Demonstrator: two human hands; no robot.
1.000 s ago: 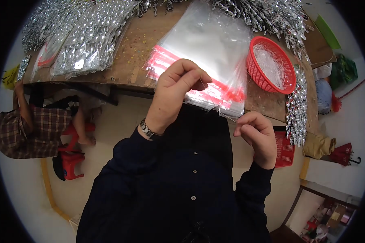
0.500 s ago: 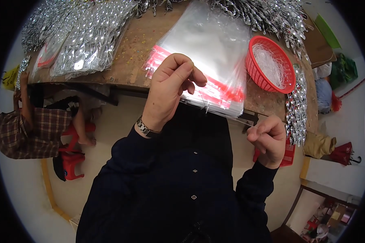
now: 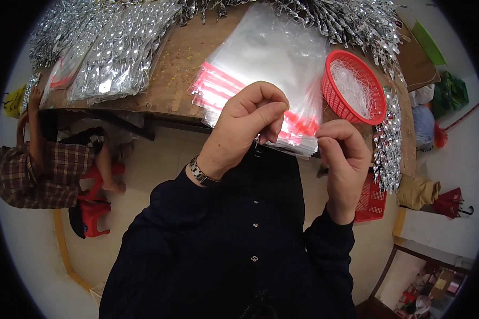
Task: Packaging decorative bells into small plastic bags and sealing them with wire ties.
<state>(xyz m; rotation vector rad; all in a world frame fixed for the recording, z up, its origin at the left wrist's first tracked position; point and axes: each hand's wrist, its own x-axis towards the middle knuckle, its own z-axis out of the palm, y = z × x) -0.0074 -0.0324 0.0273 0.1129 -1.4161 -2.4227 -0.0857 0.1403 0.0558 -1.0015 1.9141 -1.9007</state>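
My left hand (image 3: 250, 125), with a metal-banded watch (image 3: 198, 170) at the wrist, is closed in a pinch, thumb against bent fingers. Just under its fingertips hangs a small shiny silver piece (image 3: 257, 140), mostly dark against my clothing. My right hand (image 3: 346, 165) pinches thumb to forefinger at about the same height, apart from the left. A thin clear thread ran to its fingers a moment ago; now it hardly shows. Beyond both hands lies a stack of clear plastic bags (image 3: 274, 53) with red-striped edges.
A red basket (image 3: 330, 95) of clear threads (image 3: 351, 87) stands right of the bags. Strands of silver beads (image 3: 388, 143) hang over the table's right edge; bagged silver strands (image 3: 117, 58) lie at the left. A person in a checked shirt (image 3: 48, 170) sits at far left.
My left hand has moved right and slightly down. My right hand has risen toward the bags' edge, and the two hands are closer together. Both stay pinched.
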